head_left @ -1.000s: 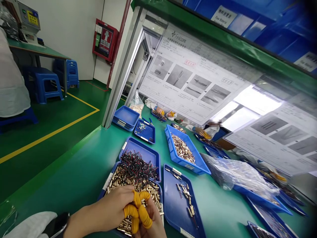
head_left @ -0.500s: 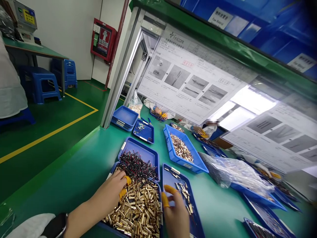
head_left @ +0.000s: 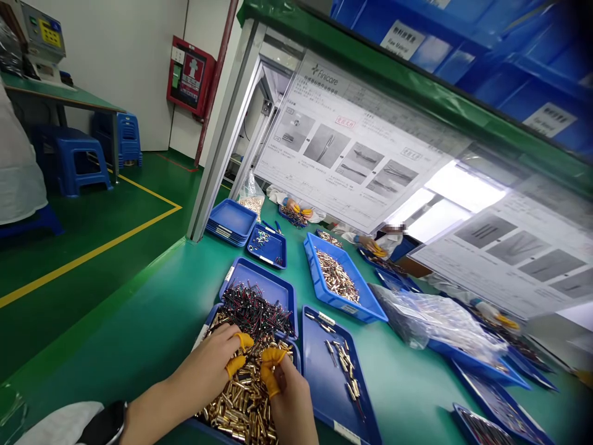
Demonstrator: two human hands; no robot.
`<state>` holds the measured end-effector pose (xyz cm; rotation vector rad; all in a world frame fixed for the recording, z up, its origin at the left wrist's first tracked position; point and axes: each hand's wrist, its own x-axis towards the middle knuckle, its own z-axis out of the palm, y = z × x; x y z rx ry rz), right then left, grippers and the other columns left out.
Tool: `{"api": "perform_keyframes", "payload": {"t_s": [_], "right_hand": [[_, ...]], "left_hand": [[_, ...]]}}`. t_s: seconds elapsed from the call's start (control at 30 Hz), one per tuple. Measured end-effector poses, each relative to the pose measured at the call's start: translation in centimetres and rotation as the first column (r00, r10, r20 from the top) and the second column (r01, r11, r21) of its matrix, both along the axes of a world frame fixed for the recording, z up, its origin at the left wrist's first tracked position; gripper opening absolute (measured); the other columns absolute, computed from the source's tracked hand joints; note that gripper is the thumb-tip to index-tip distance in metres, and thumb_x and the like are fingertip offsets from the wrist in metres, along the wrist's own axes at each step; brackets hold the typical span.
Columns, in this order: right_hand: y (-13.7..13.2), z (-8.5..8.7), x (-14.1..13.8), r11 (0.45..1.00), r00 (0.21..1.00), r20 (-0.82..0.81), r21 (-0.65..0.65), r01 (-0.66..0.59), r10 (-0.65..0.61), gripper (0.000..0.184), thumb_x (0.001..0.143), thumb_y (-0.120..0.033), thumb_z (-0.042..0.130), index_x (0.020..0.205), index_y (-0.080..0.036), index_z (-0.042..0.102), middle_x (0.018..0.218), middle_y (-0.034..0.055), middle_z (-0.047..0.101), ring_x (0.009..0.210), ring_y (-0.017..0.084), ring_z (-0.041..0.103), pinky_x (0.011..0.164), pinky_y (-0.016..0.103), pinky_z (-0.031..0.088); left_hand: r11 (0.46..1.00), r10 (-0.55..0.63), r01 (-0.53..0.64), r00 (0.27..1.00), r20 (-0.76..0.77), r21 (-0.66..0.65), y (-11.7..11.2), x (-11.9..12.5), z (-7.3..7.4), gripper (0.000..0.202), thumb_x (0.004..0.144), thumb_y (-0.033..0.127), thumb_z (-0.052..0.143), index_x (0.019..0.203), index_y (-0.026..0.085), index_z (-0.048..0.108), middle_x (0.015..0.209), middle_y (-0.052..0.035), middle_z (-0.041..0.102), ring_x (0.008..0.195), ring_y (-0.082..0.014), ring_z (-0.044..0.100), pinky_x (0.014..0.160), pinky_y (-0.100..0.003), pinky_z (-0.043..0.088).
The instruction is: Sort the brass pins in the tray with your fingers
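As left hand [head_left: 204, 364] curls over gold pins [head_left: 243, 398], right hand [head_left: 288, 395] pinches.

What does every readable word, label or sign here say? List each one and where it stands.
"Finicare": top of the printed instruction sheet.
"Raw Material": white label on a blue bin.
Too small or blurred to read: the sheet's small print and red stamp, and the sign on the red wall box.
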<state>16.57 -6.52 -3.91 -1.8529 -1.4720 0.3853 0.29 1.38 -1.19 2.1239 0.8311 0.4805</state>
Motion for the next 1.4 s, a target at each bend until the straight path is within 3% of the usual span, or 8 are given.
{"api": "perform_keyframes", "payload": {"t_s": [0.33,0.5,0.63,0.8,0.9,1.03,1.23,1.4], "right_hand": [[-0.6,-0.1,-0.8,0.991,0.931,-0.352,0.118,-0.059,0.097,0.004,0.078,-0.019,0.054,0.079,-0.020,0.058,0.070,0.0029,0.064,0.063,0.018,0.061,0.059,0.023,0.049],[-1.2,0.4,0.4,0.984,0.947,-0.304,0.173,-0.050,0.101,0.012,0.082,-0.020,0.050,0.089,-0.021,0.059,0.079,0.0037,0.065,0.074,0.019,0.063,0.069,0.024,0.050],[-1.2,0.1,0.0,0.990,0.974,-0.196,0.101,-0.097,0.116,0.015,0.079,-0.014,0.049,0.091,-0.021,0.057,0.076,0.0032,0.065,0.070,0.019,0.063,0.066,0.025,0.051],[-1.2,0.0,-0.4,0.990,0.979,-0.151,0.056,-0.129,0.136,0.007,0.080,-0.017,0.050,0.083,-0.020,0.054,0.068,0.0012,0.062,0.061,0.018,0.060,0.059,0.024,0.051],[-1.2,-0.1,0.9,0.999,0.999,-0.032,0.026,-0.018,0.019,0.011,0.082,-0.025,0.048,0.089,-0.019,0.054,0.076,0.0056,0.063,0.064,0.021,0.061,0.059,0.029,0.051],[-1.1,-0.9,2.4,0.982,0.965,0.182,0.001,0.190,-0.187,0.013,0.076,-0.021,0.048,0.082,-0.019,0.058,0.078,0.0111,0.062,0.070,0.029,0.061,0.059,0.037,0.048],[-0.8,-1.6,0.1,0.997,0.990,0.116,0.022,0.074,-0.076,0.014,0.072,-0.016,0.045,0.070,-0.022,0.058,0.065,0.0049,0.062,0.058,0.023,0.059,0.051,0.029,0.045],[-0.8,-0.3,-1.9,0.994,0.985,-0.155,0.080,-0.069,0.081,0.014,0.080,-0.024,0.048,0.080,-0.020,0.062,0.073,0.0043,0.067,0.065,0.020,0.063,0.058,0.025,0.047]], "left_hand": [[0.995,-0.086,0.088,0.996,-0.035,0.055,0.1,0.6,-0.8,0.032,0.066,-0.011,0.040,0.072,0.017,0.057,0.084,-0.0019,0.059,0.083,-0.0175,0.055,0.071,-0.025,0.043],[0.997,0.076,-0.076,0.996,0.051,0.001,0.6,0.3,-0.5,0.037,0.068,-0.012,0.038,0.081,0.018,0.058,0.094,-0.0021,0.059,0.088,-0.0173,0.054,0.077,-0.027,0.045],[0.984,0.040,-0.057,0.994,0.104,0.167,0.2,-0.1,0.2,0.042,0.072,-0.010,0.044,0.099,0.019,0.056,0.115,-0.0034,0.052,0.112,-0.0216,0.041,0.095,-0.037,0.036],[0.943,-0.182,0.160,0.982,0.049,0.291,-0.5,0.1,0.5,0.021,0.081,0.001,0.051,0.071,0.017,0.059,0.085,-0.0021,0.059,0.086,-0.0194,0.049,0.073,-0.031,0.045],[0.957,-0.097,0.064,0.990,0.105,0.283,-0.5,0.4,0.3,0.026,0.077,-0.006,0.049,0.067,0.016,0.058,0.084,-0.0022,0.057,0.085,-0.0191,0.047,0.070,-0.030,0.043],[0.974,0.089,-0.119,0.983,0.161,0.192,-0.2,0.4,0.4,0.030,0.071,-0.009,0.041,0.060,0.016,0.053,0.085,-0.0017,0.051,0.082,-0.0185,0.046,0.068,-0.030,0.042],[0.982,0.147,-0.121,0.972,0.182,-0.147,-0.4,0.4,0.8,0.037,0.062,-0.007,0.035,0.075,0.018,0.058,0.084,-0.0007,0.056,0.078,-0.0158,0.054,0.069,-0.025,0.044],[0.889,0.239,-0.100,0.934,0.267,-0.447,-0.4,0.7,0.9,0.014,0.071,0.009,0.047,0.077,0.017,0.056,0.078,-0.0013,0.062,0.079,-0.0186,0.059,0.072,-0.028,0.047]]}}
